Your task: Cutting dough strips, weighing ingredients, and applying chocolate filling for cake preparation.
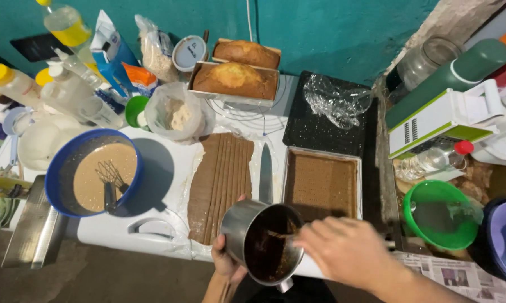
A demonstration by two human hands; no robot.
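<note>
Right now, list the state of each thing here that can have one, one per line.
Metal cup: tilted, dark liquid inside, held by left hand.
Right hand: over the cup's rim, dipping a utensil.
Blue bowl: holds tan batter, whisk resting in it.
Square pan: filled with brown cake.
Knife: lying flat.
Loaf cakes: baked, in their tins.
Green bowl: upright, seems empty.

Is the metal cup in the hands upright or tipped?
Tipped: the metal cup leans so its dark inside faces the camera.
</note>
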